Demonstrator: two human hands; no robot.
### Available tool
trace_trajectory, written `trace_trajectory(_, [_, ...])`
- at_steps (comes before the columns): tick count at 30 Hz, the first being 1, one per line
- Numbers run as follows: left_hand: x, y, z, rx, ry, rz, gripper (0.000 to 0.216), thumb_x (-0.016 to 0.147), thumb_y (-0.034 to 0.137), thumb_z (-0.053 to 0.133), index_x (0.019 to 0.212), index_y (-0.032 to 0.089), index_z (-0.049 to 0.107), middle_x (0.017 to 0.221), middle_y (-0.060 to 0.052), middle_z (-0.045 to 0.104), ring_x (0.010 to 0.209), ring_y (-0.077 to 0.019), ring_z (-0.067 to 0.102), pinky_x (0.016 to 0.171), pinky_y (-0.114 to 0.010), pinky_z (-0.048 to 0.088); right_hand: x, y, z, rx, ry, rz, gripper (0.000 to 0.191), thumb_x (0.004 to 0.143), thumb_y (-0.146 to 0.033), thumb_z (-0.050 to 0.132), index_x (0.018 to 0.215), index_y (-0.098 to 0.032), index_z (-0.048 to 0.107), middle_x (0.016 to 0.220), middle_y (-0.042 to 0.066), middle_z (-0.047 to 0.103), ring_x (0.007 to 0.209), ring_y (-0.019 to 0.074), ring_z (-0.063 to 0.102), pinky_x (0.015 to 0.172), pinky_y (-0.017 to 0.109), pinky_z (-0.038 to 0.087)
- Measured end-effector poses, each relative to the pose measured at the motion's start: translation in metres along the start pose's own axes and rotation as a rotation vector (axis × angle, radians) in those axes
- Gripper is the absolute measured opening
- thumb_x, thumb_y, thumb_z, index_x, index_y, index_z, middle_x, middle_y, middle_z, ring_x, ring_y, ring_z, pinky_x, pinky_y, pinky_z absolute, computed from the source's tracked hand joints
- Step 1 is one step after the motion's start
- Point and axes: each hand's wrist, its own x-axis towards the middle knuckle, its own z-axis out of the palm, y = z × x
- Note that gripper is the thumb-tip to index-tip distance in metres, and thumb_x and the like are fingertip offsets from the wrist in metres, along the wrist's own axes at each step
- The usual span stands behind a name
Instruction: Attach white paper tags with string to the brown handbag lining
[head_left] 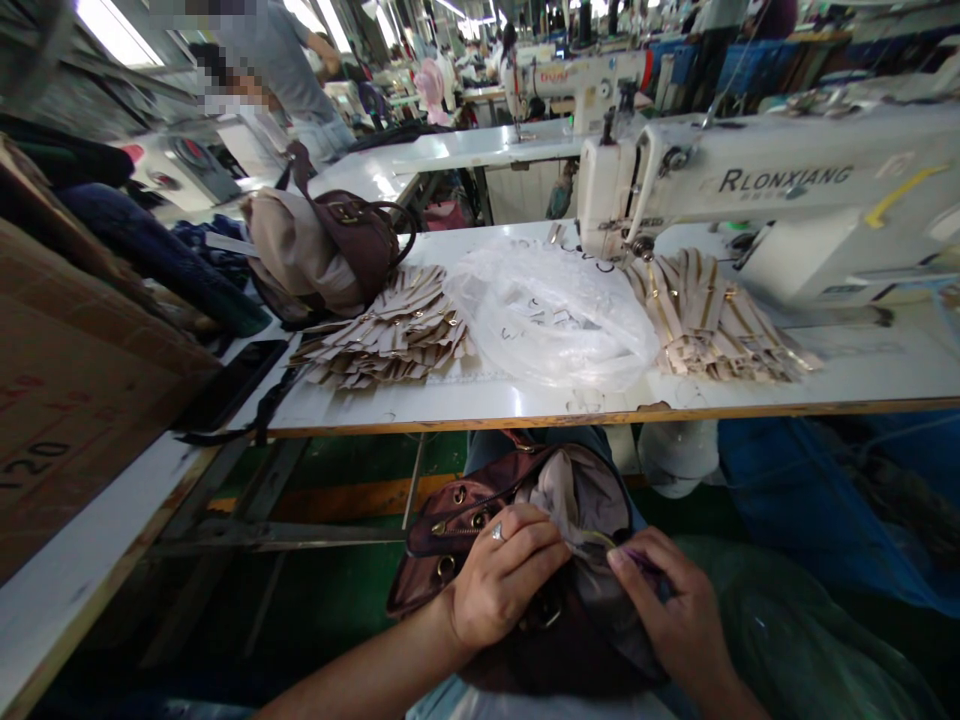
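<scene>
A dark brown handbag (517, 650) lies across my lap, its mouth open and the beige lining (555, 485) showing. My left hand (502, 575), with a ring on one finger, is closed on the lining at the bag's opening. On the other side, my right hand (667, 590) pinches the bag's edge between thumb and fingers. A thin yellowish strip (598, 537) runs beside the right fingertips; whether it is a zipper edge I cannot tell. Brass eyelets and a zipper (457, 527) sit on the bag's left part.
Ahead on the white table (487, 400) are a clear plastic bag (555, 320), beige zippered pieces (382, 335), another such pile (712, 320) and a second handbag (352, 240). A sewing machine (787, 180) stands right; a cardboard box (82, 400) is left. A person (277, 70) stands behind.
</scene>
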Motion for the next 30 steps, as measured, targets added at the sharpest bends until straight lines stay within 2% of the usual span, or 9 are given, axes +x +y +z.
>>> trace_trajectory(2, [-0.0010, -0.0002, 0.0009, -0.005, 0.001, -0.008, 0.020, 0.092, 0.011, 0.047, 0.105, 0.012, 0.062, 0.096, -0.007, 0.065, 0.097, -0.0175, 0.055, 0.084, -0.032, 0.050, -0.0020, 0.0031, 0.0030, 0.040, 0.013, 0.000, 0.020, 0.089, -0.031, 0.054, 0.073, -0.020, 0.058, 0.071, 0.000, 0.054, 0.068, 0.0130, 0.053, 0.061, 0.025, 0.040])
trace_trajectory(7, [-0.0014, -0.0002, 0.0014, -0.013, 0.014, -0.005, 0.019, 0.091, 0.009, 0.049, 0.104, 0.011, 0.062, 0.096, -0.007, 0.065, 0.097, -0.0178, 0.054, 0.085, -0.032, 0.050, -0.0033, 0.0060, 0.0030, -0.044, 0.050, -0.112, 0.012, 0.087, -0.026, 0.057, 0.078, -0.020, 0.061, 0.078, 0.001, 0.055, 0.076, 0.0142, 0.054, 0.068, 0.026, 0.041])
trace_trajectory(24, [-0.0006, 0.0000, 0.0009, -0.044, 0.014, -0.010, 0.020, 0.090, 0.007, 0.050, 0.105, 0.011, 0.062, 0.097, -0.008, 0.066, 0.097, -0.0184, 0.055, 0.085, -0.032, 0.050, -0.0007, 0.0045, 0.0084, 0.042, 0.041, -0.054, 0.019, 0.089, -0.028, 0.054, 0.074, -0.019, 0.059, 0.073, 0.001, 0.055, 0.069, 0.0130, 0.055, 0.063, 0.024, 0.041])
trace_trajectory(30, [0.0009, 0.0006, -0.0024, -0.017, 0.018, 0.005, 0.021, 0.092, 0.008, 0.047, 0.106, 0.011, 0.062, 0.095, -0.008, 0.066, 0.096, -0.0181, 0.056, 0.082, -0.032, 0.051, -0.0027, 0.0037, 0.0071, -0.063, 0.061, -0.120, 0.012, 0.087, -0.026, 0.057, 0.077, -0.020, 0.060, 0.075, 0.001, 0.056, 0.072, 0.0137, 0.054, 0.066, 0.025, 0.041])
